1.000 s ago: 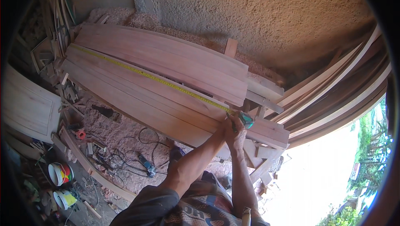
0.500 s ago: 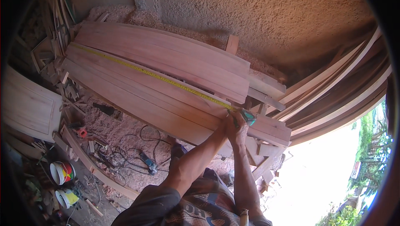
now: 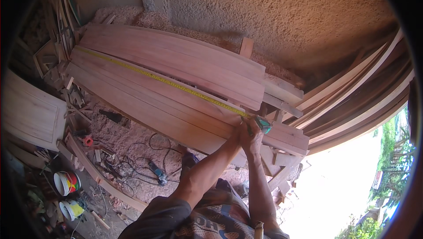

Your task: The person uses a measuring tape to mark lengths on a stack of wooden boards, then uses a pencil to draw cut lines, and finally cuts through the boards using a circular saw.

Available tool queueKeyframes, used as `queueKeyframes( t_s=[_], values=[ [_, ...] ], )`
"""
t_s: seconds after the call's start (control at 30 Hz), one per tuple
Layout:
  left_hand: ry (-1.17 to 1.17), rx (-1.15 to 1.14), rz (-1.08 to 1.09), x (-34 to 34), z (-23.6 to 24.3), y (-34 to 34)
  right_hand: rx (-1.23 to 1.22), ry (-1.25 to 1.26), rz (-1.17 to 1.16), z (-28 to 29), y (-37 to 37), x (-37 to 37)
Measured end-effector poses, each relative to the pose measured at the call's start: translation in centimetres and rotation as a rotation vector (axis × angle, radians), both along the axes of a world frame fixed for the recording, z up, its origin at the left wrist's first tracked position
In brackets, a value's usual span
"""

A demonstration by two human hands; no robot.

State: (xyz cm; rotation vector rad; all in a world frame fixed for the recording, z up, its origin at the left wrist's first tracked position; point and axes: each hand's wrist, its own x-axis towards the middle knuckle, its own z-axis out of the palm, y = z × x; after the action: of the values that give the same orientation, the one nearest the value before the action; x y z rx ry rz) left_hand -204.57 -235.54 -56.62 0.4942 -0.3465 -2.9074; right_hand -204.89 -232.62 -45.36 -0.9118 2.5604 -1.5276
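Long, curved reddish plank panels [image 3: 176,54] lie side by side, with a yellow measuring tape [image 3: 167,81] stretched diagonally along the nearer one. At the tape's right end is its teal-and-black case [image 3: 265,124]. My left hand [image 3: 241,129] reaches up to the case, its fingers largely hidden behind my right hand. My right hand [image 3: 252,137] is closed round a thin dark item [image 3: 248,125], possibly a pencil, right beside the case.
Curved timber strips [image 3: 352,102] stack at right beside a bright opening. A pale panel [image 3: 31,109], offcuts, paint buckets [image 3: 66,182], an angle grinder [image 3: 158,173], cords and a curved beam [image 3: 110,190] lie left and below. A rough wall [image 3: 273,10] rises behind the panels.
Both hands and the tape case have shifted very slightly rightward in view, along with a small shift of the whole scene. Their grip looks the same.
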Motion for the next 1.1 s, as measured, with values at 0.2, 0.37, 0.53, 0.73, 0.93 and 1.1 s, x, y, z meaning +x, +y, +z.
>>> queueKeyframes(
  t_s=[0.2, 0.37, 0.53, 0.73, 0.93, 1.1],
  values=[
    [0.005, 0.000, 0.002, 0.0, 0.0, 0.1, -0.021, -0.009, -0.004, -0.1, -0.1, 0.1],
    [0.013, -0.001, 0.005, 0.0, 0.1, 0.1, -0.022, 0.024, 0.010, -0.3, 0.0, -0.1],
    [0.025, -0.001, 0.004, -0.1, 0.2, 0.3, -0.051, -0.001, -0.010, -0.8, 0.1, -0.1],
    [0.038, -0.006, 0.010, -0.1, 0.5, -0.1, -0.028, 0.043, 0.044, -0.3, 0.0, -0.3],
    [0.068, -0.008, 0.011, -0.3, 1.3, -0.3, -0.083, -0.025, 0.019, -0.5, 0.1, -0.2],
    [0.112, -0.024, 0.047, -1.3, 3.4, 0.0, -0.015, 0.018, 0.012, 1.9, 2.2, -1.8]
  ],
)
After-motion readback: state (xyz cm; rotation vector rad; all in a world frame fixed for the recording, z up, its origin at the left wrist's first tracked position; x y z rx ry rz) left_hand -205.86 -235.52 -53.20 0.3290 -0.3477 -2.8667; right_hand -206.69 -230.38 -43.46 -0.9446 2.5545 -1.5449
